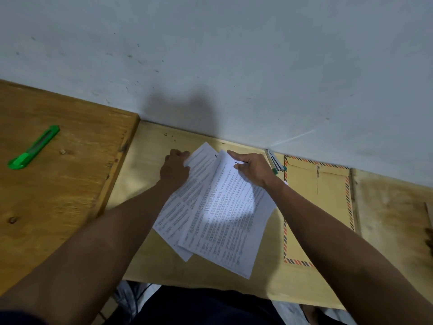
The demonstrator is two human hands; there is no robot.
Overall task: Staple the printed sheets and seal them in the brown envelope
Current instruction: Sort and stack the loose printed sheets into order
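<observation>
Two printed sheets lie fanned and overlapping on the pale wooden table, the upper one skewed to the right. My left hand grips the top left edge of the lower sheet with curled fingers. My right hand holds the top of the upper sheet, index finger stretched along its edge. A small silver stapler with a green end lies just right of my right hand, by the wall. The brown envelope, with a striped border and string clasp, lies flat to the right of the sheets.
A green utility knife lies on the darker wooden table at the left, which stands slightly higher. A grey wall runs along the back of both tables. My lap shows below the near table edge.
</observation>
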